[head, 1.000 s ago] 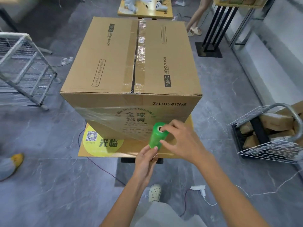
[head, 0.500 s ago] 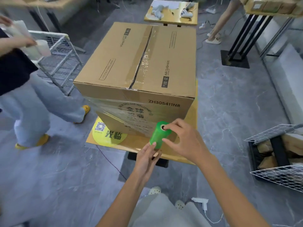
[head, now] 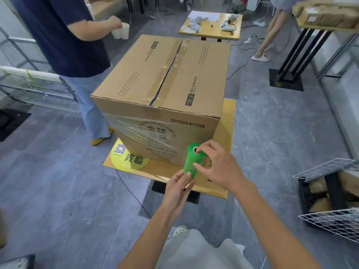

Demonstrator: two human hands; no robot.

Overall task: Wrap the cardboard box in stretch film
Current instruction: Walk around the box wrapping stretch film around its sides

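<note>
A large taped cardboard box stands on a low yellow table. Clear stretch film runs across the lower part of its near face, from the left corner to a green roll. The roll is upright in front of the box's near right part. My right hand grips its top end, with a finger at the core hole. My left hand holds its bottom end from below.
A person in a dark shirt stands left of the box holding cups. Wire racks lie at the left. A wire basket with parcels sits at the right. A second yellow table is behind. A cable crosses the floor.
The view has swung round to the right of the box's near face. The roll and both hands moved rightwards along it, pulling out more film. A person has come into view at the left.
</note>
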